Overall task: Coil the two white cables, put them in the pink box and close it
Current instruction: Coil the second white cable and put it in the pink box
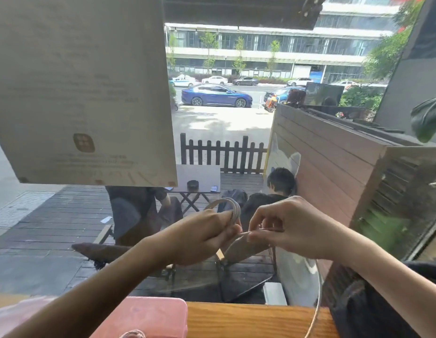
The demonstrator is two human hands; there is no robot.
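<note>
Both hands raised above the desk's far edge, winding a white cable.

The left hand [202,236] is clamped on several finished loops of the white cable [232,208], which arch above its fingers. The right hand [289,225], just beside it, pinches the strand between thumb and fingertips; the free length drops past the right wrist to the desk [256,320]. The pink box [148,318] sits at the desk's near edge, under the left forearm.

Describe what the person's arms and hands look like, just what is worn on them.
Both forearms are bare up to where they leave the frame: no sleeves, no gloves. The left hand and the right hand show no rings, and no watch or bracelet appears on either wrist. Dark fabric shows at the lower right edge, perhaps clothing.
</note>
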